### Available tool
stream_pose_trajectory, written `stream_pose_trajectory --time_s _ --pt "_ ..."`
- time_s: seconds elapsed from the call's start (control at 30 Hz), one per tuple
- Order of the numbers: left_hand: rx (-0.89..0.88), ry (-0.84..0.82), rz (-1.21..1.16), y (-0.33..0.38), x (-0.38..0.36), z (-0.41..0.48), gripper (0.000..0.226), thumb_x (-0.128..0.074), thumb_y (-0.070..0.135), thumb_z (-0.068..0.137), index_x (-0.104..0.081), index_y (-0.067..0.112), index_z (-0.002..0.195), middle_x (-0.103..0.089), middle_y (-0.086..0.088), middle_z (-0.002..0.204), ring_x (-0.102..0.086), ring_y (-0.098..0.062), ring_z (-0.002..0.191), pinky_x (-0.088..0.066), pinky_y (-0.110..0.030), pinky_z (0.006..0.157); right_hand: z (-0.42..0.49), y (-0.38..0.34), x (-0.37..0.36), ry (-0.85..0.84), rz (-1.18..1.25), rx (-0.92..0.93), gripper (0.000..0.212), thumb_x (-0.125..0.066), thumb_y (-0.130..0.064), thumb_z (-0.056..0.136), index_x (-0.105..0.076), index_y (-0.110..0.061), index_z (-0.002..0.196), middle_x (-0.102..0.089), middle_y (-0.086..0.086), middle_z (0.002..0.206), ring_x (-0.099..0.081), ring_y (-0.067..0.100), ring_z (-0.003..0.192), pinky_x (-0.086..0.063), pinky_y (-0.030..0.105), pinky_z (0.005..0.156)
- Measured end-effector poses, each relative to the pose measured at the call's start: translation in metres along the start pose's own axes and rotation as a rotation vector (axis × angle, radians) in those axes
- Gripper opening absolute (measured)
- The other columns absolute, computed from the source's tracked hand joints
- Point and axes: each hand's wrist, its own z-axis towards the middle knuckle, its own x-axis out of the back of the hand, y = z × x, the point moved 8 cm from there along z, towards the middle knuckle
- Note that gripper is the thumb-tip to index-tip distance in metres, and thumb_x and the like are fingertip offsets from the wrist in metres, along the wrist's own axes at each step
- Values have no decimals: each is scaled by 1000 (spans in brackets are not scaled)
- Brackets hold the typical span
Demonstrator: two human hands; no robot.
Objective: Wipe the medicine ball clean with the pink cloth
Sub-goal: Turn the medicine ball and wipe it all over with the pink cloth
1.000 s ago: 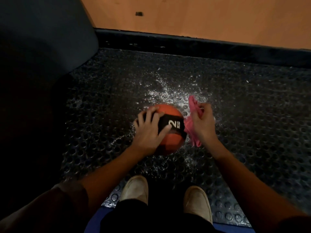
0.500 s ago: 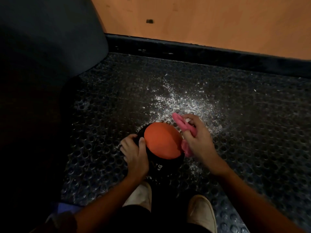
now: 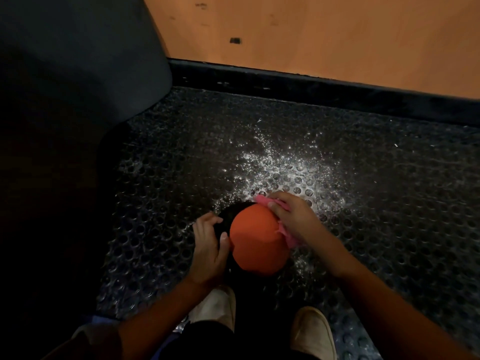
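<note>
right hand (image 3: 294, 218) grips pink cloth (image 3: 290, 238) against medicine ball (image 3: 257, 245); left hand (image 3: 207, 246) cups its left edge

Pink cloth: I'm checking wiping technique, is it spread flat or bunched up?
Bunched up. The pink cloth is crumpled under the right hand against the ball; only ragged ends stick out.

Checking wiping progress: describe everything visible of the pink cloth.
The pink cloth is a bunched, soft-looking rag, gripped by the right hand and pressed against the right side of the orange medicine ball. One end pokes out by the fingertips; a frayed edge hangs below the palm. The rest is hidden.
</note>
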Motion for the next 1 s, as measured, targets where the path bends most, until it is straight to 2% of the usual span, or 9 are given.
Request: stream_pose_trajectory --time_s 0.1,0.2,0.3,0.4,0.53,0.67,0.77,0.9,1.0 --pt "-55 -126 -31 -7 4 14 28 -32 36 95 -42 22 117 -38 4 120 -38 -16 113 -27 -15 101 -8 14 -3 24 63 -79 21 -49 -36 99 -60 -24 113 -63 -2 100 -60 8 79 -46 22 61" --pt "-16 -228 47 -17 11 37 34 -31 44 95 -48 22 116 -43 4 116 -41 -17 110 -33 -28 99 -23 16 -7 65 175 -118 15 -48 -32 100 -58 -25 109 -62 -5 86 -56 -1 62 -41 13 48" --pt "181 -132 54 -27 24 49 38 -35 52 93 -59 25 105 -51 6 110 -47 -19 109 -36 -37 98 -25 11 -2 -7 185 -63 11 -56 -35 95 -59 -26 90 -63 -5 82 -61 7 62 -48 23 55" --pt "464 -46 -35 -28 19 45 27 -42 38 101 -62 23 110 -55 -1 117 -49 -24 115 -34 -44 107 -18 -1 10 47 280 -51 26 -56 -49 92 -61 -24 93 -66 -1 86 -65 7 61 -51 22 53" --pt "403 -62 58 -6 11 47 48 -31 47 92 -61 16 115 -59 -6 121 -53 -24 115 -39 -44 103 -12 -50 -5 125 122 171 31 -53 -49 91 -60 -31 115 -52 -7 110 -59 8 89 -53 21 76" --pt "356 -71 102 11 5 43 44 -33 35 87 -58 6 109 -57 -11 112 -53 -26 106 -40 -40 96 -10 -67 -38 89 -49 444 31 -56 -43 92 -65 -32 119 -53 -11 101 -53 8 95 -49 28 81" --pt "328 -104 158 18 1 45 42 -34 32 88 -58 4 109 -58 -14 112 -54 -28 106 -40 -43 97 6 -40 -31 126 112 232 26 -54 -42 93 -70 -27 108 -57 -9 92 -57 12 89 -51 39 77" --pt "332 -106 176 19 -1 50 29 -42 21 98 -58 4 114 -57 -12 117 -53 -27 110 -41 -39 98 27 -18 -30 87 120 24 25 -55 -36 95 -70 -17 87 -66 2 77 -63 14 67 -49 31 67" --pt "360 -113 213 16 2 50 25 -44 20 99 -57 10 118 -55 -6 123 -52 -23 114 -40 -37 96 27 -4 -32 3 247 -150 33 -57 -34 95 -69 -4 87 -67 10 72 -59 14 61 -46 28 66"
